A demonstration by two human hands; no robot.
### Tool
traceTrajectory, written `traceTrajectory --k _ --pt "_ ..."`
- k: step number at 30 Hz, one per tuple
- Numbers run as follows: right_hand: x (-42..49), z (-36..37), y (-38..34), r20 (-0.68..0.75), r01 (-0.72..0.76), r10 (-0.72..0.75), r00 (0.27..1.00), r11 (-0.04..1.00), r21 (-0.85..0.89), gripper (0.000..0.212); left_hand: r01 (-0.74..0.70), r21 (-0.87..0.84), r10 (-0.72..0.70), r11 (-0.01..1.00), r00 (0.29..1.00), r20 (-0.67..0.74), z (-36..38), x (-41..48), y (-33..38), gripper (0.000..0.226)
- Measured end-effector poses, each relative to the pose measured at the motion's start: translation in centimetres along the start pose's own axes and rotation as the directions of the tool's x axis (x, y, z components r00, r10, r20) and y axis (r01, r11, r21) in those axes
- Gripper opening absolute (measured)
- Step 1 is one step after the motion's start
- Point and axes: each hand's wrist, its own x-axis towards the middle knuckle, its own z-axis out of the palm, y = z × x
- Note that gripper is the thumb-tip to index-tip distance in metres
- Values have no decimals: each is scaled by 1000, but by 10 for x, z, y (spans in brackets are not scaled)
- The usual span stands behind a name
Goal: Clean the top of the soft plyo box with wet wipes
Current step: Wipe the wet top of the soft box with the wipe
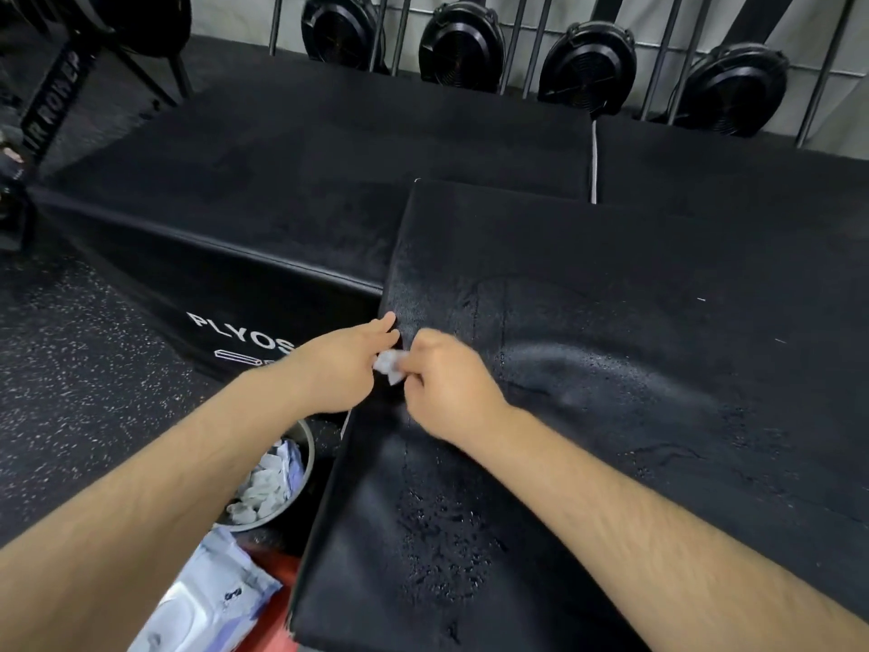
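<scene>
Left hand [348, 364] and right hand [446, 374] pinch wipe [389, 364] at box [611, 416] edge.

Most of the wet wipe [389, 365] is hidden by the fingers of the left hand [345, 364] and the right hand [446, 374], where it is pinched. Only a small white bit is seen. The right hand is blurred. The white letters [240, 334] are cut short behind the left hand. The bowl [305, 444] is partly covered by the left forearm. The pack of wipes [207, 600] and the soft plyo box [611, 369] are cut off by the bottom edge.
</scene>
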Motion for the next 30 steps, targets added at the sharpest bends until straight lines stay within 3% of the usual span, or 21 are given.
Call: traceTrajectory --k 3,8,12,17,22,26,30 --pt "-15 -1 -10 68 60 -60 996 998 10 31 4 -40 -4 999 1000 -16 7 -4 2 67" --pt "8 -8 3 17 -60 60 998 998 28 45 24 -78 -26 997 999 -25 8 -1 -4 73" --pt "-11 -5 -13 123 19 -26 992 998 58 35 22 -75 -24 997 1000 -19 8 -2 -6 72" --pt "4 -7 2 4 -67 67 998 997 31 40 30 -70 -34 997 998 -55 4 -4 0 75" --pt "-19 -3 -19 124 46 -56 991 996 81 31 6 -43 -9 999 997 -78 4 -13 7 56" --pt "3 -11 2 45 -44 44 998 999 -6 33 3 -28 -5 1000 997 -77 9 -12 4 72" --pt "-13 -3 -12 48 6 -8 999 999 49 34 -28 -38 25 999 997 -74 11 -17 0 71"
